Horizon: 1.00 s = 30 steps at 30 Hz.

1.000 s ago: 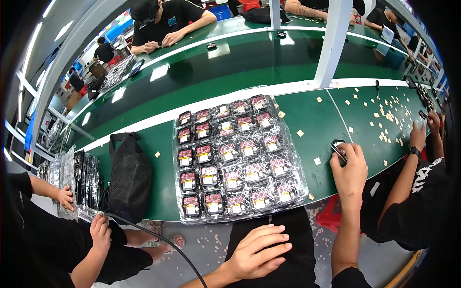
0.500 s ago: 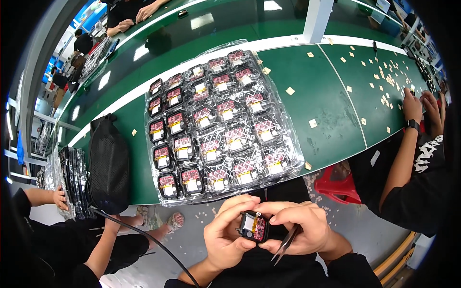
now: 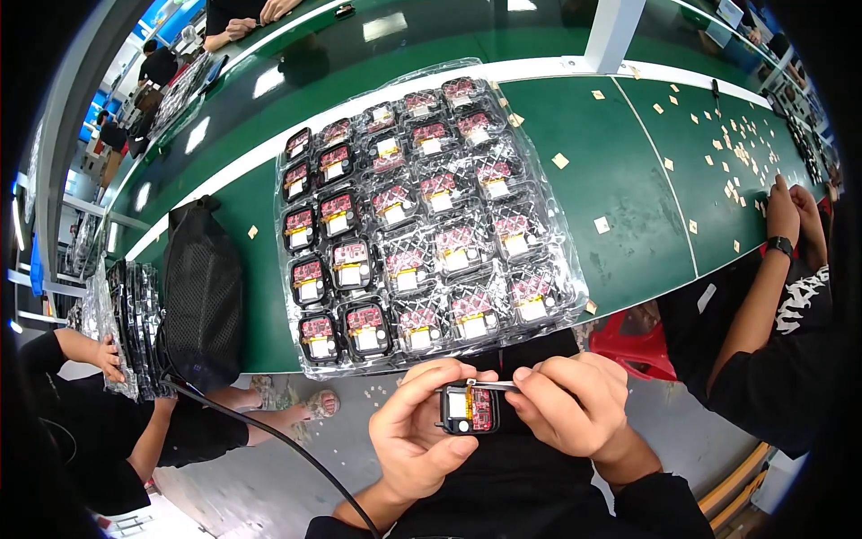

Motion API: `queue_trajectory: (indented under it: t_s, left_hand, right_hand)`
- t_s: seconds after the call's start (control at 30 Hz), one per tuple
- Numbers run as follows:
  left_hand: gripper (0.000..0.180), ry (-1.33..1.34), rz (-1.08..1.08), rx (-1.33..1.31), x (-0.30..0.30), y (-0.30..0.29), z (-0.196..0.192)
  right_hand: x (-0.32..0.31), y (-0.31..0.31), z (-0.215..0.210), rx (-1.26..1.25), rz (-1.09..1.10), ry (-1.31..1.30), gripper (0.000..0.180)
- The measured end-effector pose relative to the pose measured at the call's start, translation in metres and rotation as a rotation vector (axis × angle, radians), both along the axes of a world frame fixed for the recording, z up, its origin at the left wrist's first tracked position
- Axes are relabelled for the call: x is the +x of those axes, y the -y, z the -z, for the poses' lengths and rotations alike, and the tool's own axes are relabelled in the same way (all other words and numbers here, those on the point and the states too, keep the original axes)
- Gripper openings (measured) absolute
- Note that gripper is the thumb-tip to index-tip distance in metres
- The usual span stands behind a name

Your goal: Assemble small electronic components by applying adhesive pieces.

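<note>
Between the fingers and thumb of my left hand is a small square black device case, its inside facing up. A red circuit board, a white block and a yellow strip show within it. My right hand is closed on metal tweezers, which point left across the case's upper edge. Their tips are close to the top of the yellow strip; whether they touch it I cannot tell. Just beyond my hands, a clear plastic tray holds rows of similar cases, many under crosshatched film.
A black mesh bag stands left of the tray, a black cable running from it towards me. Small pale squares lie scattered on the green table. Co-workers sit at both sides; one hand touches stacked trays.
My right hand has swung the tweezers from pointing down beside the case to lying across its top edge. The case has turned slightly in my left hand. The view has shifted a little.
</note>
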<state>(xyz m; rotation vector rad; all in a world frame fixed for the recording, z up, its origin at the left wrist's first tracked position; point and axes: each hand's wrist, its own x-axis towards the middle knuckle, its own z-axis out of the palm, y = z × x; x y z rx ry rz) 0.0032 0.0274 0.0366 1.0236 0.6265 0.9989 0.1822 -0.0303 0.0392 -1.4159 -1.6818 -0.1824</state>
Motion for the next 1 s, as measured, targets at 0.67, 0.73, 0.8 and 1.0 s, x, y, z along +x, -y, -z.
queue_trajectory:
  t_s: [0.67, 0.73, 0.8, 1.0]
  left_hand:
    - [0.073, -0.085, 0.071, 0.087, -0.0050, -0.0038, -0.0061]
    - [0.073, -0.095, 0.072, 0.070, -0.0046, -0.0033, -0.0072]
    - [0.073, -0.088, 0.057, 0.059, -0.0033, -0.0025, -0.0086]
    - [0.072, -0.110, 0.074, 0.070, -0.0060, -0.0043, -0.0076]
  right_hand:
    - [-0.0026, -0.0018, -0.0009, -0.124, -0.118, -0.257, 0.023]
    - [-0.0057, -0.0001, 0.0004, -0.069, -0.054, -0.147, 0.024]
    - [-0.0052, 0.0017, 0.0018, -0.067, -0.040, -0.115, 0.024]
    - [-0.0063, 0.0010, 0.0034, -0.048, -0.026, -0.063, 0.023]
